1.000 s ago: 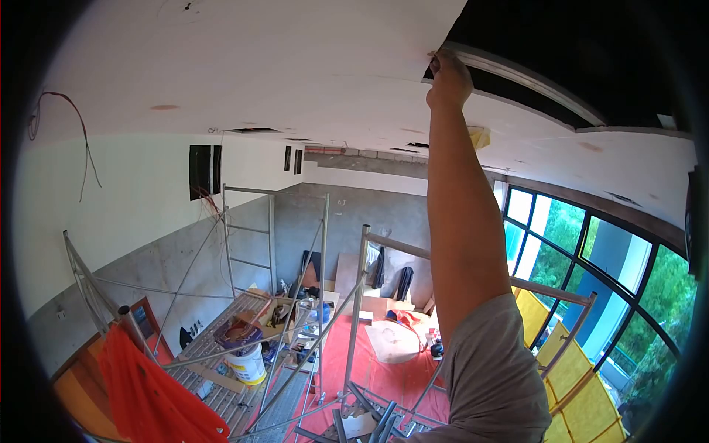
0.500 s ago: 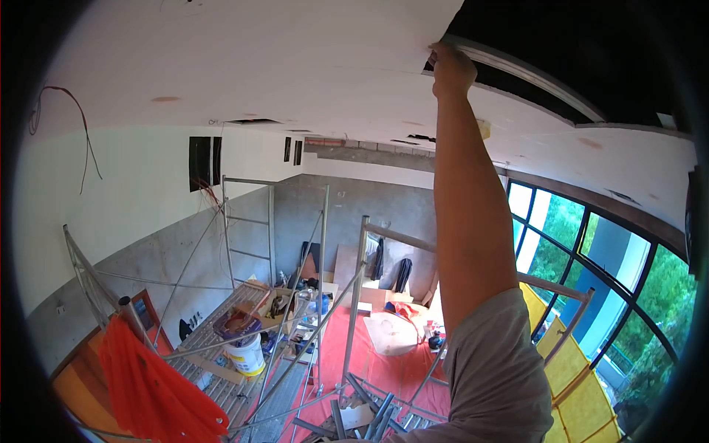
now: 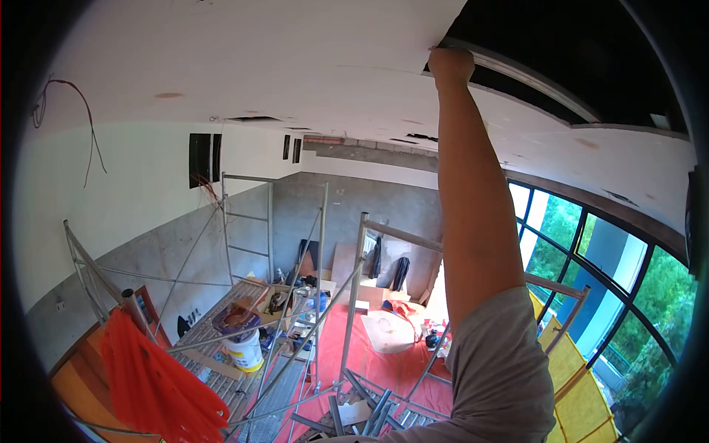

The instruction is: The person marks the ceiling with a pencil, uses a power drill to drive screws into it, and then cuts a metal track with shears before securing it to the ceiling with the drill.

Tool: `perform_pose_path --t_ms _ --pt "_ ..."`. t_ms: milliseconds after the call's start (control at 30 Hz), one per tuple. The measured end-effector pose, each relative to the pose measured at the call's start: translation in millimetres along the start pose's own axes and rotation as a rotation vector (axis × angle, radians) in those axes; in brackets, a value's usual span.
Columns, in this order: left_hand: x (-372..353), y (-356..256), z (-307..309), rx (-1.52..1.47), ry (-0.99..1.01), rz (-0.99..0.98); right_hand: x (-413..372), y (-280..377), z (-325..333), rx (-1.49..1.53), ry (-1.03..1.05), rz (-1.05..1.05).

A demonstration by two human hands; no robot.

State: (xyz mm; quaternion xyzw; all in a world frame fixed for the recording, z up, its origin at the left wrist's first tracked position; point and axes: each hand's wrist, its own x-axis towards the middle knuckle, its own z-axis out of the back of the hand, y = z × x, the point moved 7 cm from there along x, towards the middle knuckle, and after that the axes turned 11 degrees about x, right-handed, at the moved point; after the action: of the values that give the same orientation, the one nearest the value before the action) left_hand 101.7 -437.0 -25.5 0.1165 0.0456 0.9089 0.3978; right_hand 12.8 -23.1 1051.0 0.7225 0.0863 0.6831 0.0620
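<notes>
My right hand (image 3: 452, 66) is raised overhead on a straight arm, its fingers curled closed at the corner of a dark opening (image 3: 561, 52) in the ceiling. It touches the edge of the white ceiling board (image 3: 310, 59), close to the near end of a pale metal channel (image 3: 532, 78) that crosses the opening. The back of the hand hides most of the fingers, so what lies inside the grip does not show. A grey sleeve (image 3: 502, 354) covers the upper arm. My left hand is out of view.
Metal scaffold frames (image 3: 354, 288) stand below, with a red cloth (image 3: 151, 376) draped at left. A white bucket (image 3: 244, 351) sits on a scaffold platform. Metal offcuts (image 3: 377, 413) lie low in front, above red floor sheeting (image 3: 340, 332). Yellow panels (image 3: 569, 376) stand by the windows.
My right hand has turned at the wrist, showing more of its back and less of its fingers. It stays at the same corner of the opening. The view has shifted slightly.
</notes>
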Motion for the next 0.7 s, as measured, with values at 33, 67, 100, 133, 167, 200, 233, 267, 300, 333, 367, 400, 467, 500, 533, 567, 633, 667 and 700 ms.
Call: perform_pose_path --t_ms 33,67,100,133,167,200,233,267,300,333,367,400,467,500,533,567,633,667,700 --pt "-0.5 2.1 1.4 -0.041 -0.025 0.016 0.0 4.3 3.0 -0.021 0.030 0.023" --pt "-0.5 3.3 1.8 -0.071 -0.024 0.026 0.3 6.5 3.9 -0.042 0.061 0.046" --pt "-1.4 2.5 1.9 -0.071 -0.015 0.025 -0.8 8.6 3.5 -0.063 0.093 0.069" --pt "-0.9 2.6 2.2 -0.069 -0.013 0.023 -2.1 10.0 5.9 -0.076 0.075 0.071" --pt "0.7 2.3 2.0 -0.064 -0.009 0.024 -3.1 10.9 7.7 -0.090 0.057 0.074" --pt "1.1 2.4 2.0 -0.066 -0.007 0.021 -3.8 11.4 10.0 -0.105 0.038 0.077" --pt "1.8 3.4 2.0 -0.066 -0.004 0.023 -5.2 -4.4 6.2 0.295 0.108 -0.151" --pt "2.8 3.0 2.1 -0.071 -0.004 0.023 -9.6 -15.9 -1.6 0.697 0.176 -0.377" --pt "3.8 2.7 2.0 -0.073 -0.003 0.027 -17.3 -20.8 -12.6 1.099 0.244 -0.604" --pt "4.0 2.0 1.3 -0.075 0.001 0.025 -25.5 -27.1 -14.8 1.184 0.235 -0.699" --pt "3.1 -0.1 1.0 -0.080 0.004 0.023 -37.1 -40.8 -22.8 1.262 0.225 -0.801" --pt "3.3 0.0 0.4 -0.081 0.009 0.026 -48.5 -55.6 -33.3 1.342 0.211 -0.901" --pt "4.2 1.9 0.7 -0.083 0.012 0.026 -67.0 -102.8 -72.9 1.061 0.375 -0.817" --pt "4.9 2.7 0.9 -0.085 0.013 0.028 -77.2 -124.5 -88.0 0.868 0.497 -0.764" --pt "5.6 2.7 0.9 -0.086 0.016 0.028 -92.0 -143.9 -103.2 0.507 0.712 -0.661" --pt "7.4 3.4 1.1 -0.089 0.016 0.028 -105.2 -160.7 -117.0 0.052 0.964 -0.452" --pt "11.1 4.6 0.7 -0.093 0.021 0.027 -130.6 -169.4 -113.9 -0.377 1.144 -0.147" --pt "12.1 5.6 1.0 -0.094 0.026 0.028 -134.2 -166.1 -108.0 -0.441 1.105 -0.035" --pt "13.8 6.7 1.5 -0.098 0.027 0.027 -129.7 -161.3 -105.6 -0.426 1.065 0.026"
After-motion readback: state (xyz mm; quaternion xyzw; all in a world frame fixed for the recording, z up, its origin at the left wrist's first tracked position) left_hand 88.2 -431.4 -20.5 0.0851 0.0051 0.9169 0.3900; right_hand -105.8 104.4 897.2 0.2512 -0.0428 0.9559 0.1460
